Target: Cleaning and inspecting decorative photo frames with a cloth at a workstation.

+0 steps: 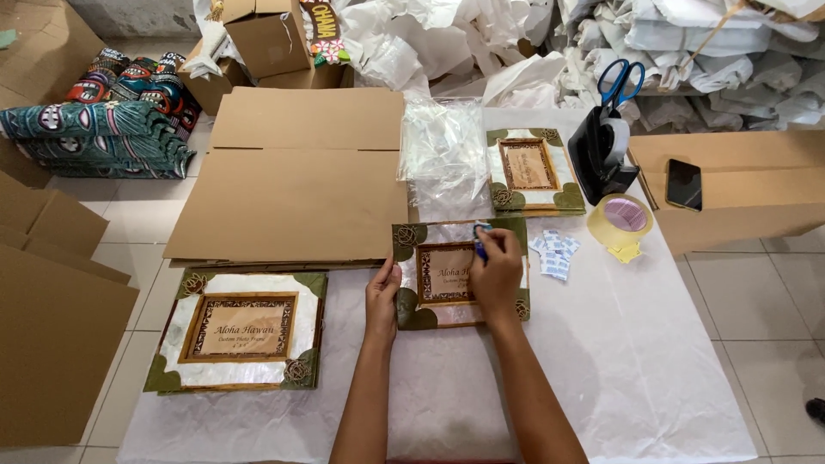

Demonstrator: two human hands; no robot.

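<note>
A decorated photo frame (430, 249) with green leaf corners and a pearly border lies in a clear plastic sleeve on the white paper in front of me. My left hand (382, 296) rests on its left edge, fingers apart, steadying it. My right hand (496, 271) lies over the frame's right half and pinches a small blue and white object (480, 241), perhaps a sticker, against the frame's top right part. A small pile of similar white and blue stickers (554, 252) sits just right of the frame.
A larger frame stack (241, 331) lies at left, another frame (533, 172) beyond. Clear bags (443, 150), flat cardboard (296, 176), a tape dispenser (606, 155) with blue scissors (620, 82), a tape roll (620, 222) and a phone (684, 184) surround them.
</note>
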